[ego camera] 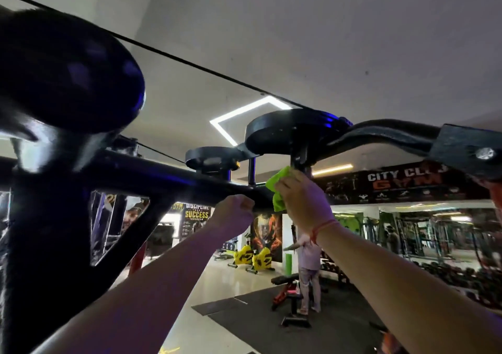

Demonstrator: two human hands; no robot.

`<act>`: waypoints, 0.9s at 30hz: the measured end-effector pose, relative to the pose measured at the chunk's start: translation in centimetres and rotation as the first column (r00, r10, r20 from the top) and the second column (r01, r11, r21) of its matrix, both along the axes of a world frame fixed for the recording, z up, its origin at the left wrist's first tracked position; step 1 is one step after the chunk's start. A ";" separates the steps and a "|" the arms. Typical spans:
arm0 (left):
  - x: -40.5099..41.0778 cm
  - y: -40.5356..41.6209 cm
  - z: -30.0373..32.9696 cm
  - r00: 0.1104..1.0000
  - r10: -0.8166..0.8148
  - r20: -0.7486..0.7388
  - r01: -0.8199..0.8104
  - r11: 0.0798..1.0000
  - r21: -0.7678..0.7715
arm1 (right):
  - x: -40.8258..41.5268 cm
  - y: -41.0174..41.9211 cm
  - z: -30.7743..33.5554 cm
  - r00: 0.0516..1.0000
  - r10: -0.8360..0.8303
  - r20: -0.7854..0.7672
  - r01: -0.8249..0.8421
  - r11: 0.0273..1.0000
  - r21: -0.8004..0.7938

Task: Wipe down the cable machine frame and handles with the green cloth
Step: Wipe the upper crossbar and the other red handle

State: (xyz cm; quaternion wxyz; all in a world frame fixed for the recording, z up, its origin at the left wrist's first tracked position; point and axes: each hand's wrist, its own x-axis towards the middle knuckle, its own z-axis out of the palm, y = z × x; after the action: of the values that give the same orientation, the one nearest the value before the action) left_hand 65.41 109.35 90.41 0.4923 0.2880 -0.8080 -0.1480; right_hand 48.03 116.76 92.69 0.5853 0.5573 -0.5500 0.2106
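A: Green cloth (277, 190), where is it? I see it high up, bunched in the right hand (301, 204) against the black top bar (168, 175) of the cable machine, just under the pulley bracket (300, 160).

B: Yes. The fingers are curled round it, so the wad stays firm against the metal, and it can be pushed into the corner where the post meets the bar.

A: And the left hand (235, 215)? It carries no cloth.

B: It is curled into a fist on the underside of the same bar, just beside the cloth. I judge it is there to steady the person while reaching overhead; whether the fingers truly wrap the bar I cannot tell.

A: Both arms are raised, then, because the dirty part is above head height?

B: So it seems. The pulleys (285, 130) and the cable (190, 62) sit higher and look untouched.
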 end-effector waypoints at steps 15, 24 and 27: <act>-9.6 -11.9 0.2 0.976 -0.213 0.037 0.207 0.970 0.127 | -4.9 -10.1 1.0 0.911 -0.401 -0.097 0.412 0.881 0.233; -11.9 -15.9 -3.9 0.991 -0.135 0.021 0.137 0.972 -0.191 | -3.0 -11.7 4.2 0.880 -0.400 -0.256 0.468 0.821 0.326; -12.2 -16.7 -4.0 0.985 -0.172 0.026 0.174 0.968 -0.183 | -4.8 -8.2 1.7 0.838 -0.419 -0.351 0.522 0.803 0.287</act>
State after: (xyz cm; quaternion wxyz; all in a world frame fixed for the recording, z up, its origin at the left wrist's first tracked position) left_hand 53.24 92.68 86.37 0.4979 0.1703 -0.8427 -0.1135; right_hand 43.26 108.55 94.43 0.5724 0.5254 -0.6162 -0.1286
